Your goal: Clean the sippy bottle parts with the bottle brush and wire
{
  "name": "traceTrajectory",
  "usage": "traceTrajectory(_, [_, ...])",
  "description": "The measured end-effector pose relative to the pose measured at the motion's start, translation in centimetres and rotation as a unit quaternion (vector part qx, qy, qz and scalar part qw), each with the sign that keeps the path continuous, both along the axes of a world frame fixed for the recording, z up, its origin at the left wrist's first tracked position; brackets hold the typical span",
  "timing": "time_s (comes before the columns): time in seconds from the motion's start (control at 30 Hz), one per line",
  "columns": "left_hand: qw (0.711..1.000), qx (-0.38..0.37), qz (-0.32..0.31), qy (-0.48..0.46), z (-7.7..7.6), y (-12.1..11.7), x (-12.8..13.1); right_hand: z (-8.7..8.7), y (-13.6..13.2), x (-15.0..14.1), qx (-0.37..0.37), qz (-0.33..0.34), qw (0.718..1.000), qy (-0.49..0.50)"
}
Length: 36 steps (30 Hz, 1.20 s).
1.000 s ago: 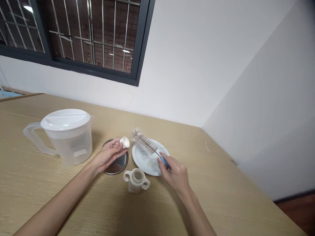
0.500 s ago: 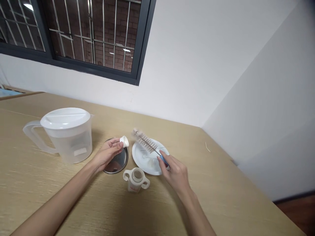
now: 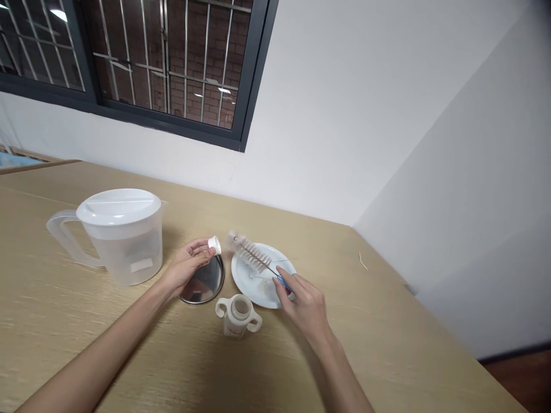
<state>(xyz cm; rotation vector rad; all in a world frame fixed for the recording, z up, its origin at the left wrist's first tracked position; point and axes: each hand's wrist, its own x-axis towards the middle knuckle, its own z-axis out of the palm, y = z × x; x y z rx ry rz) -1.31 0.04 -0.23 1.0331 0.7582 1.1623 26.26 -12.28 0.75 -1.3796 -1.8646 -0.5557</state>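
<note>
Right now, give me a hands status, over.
Left hand gripping small white cap. Right hand holding bottle brush, bristles apart from cap. Nothing visible between cap and bristles. Two-handled bottle upright, open.

Left hand [image 3: 187, 267] turning a small white cap [image 3: 214, 245] more side-on, its open mouth now showing less, cap drifting slightly left, right hand [image 3: 306, 301] shifting a bristle brush [image 3: 253, 256] slightly leftward too

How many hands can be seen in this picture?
2: the left hand, between pitcher and plate, holding a white cap; the right hand, by the plate's right edge, holding a bottle brush.
</note>
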Motion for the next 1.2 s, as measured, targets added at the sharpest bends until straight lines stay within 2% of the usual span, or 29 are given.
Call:
traceTrajectory(0.2, [0.999,0.025,-0.016,0.016,0.35,-0.22,0.02,-0.18,-0.06,-0.43,-0.007,0.03,1.0,0.0])
traceTrajectory(0.4, [0.999,0.026,0.007,0.018,0.54,-0.01,-0.3,-0.1,0.11,0.25,-0.006,-0.01,1.0,0.002])
traceTrajectory(0.53, [0.999,0.033,-0.001,0.025,0.62,-0.16,-0.24,0.06,-0.11,0.01,0.015,0.011,0.999,0.03])
traceTrajectory(0.63, [0.999,0.042,-0.009,0.033,0.63,-0.29,-0.16,-0.06,-0.16,-0.48,-0.006,0.035,0.999,0.018])
traceTrajectory(0.73, [0.998,0.052,-0.005,0.031,0.5,-0.17,-0.26,-0.23,-0.03,-0.46,-0.03,0.029,0.999,-0.004])
traceTrajectory(0.87, [0.998,0.054,0.001,0.02,0.29,0.06,-0.4,-0.22,0.03,0.03,-0.014,0.002,1.0,0.007])
traceTrajectory(1.0, [0.998,0.053,-0.012,0.028,0.27,-0.07,-0.31,-0.15,-0.13,-0.18,-0.001,0.025,0.999,0.032])
traceTrajectory(1.1, [0.997,0.06,-0.017,0.034,0.37,-0.18,-0.27,-0.29,-0.12,-0.44,-0.02,0.043,0.999,0.019])
traceTrajectory(1.2, [0.997,0.068,-0.008,0.037,0.51,-0.15,-0.36,-0.44,0.02,-0.23,-0.04,0.024,0.999,0.009])
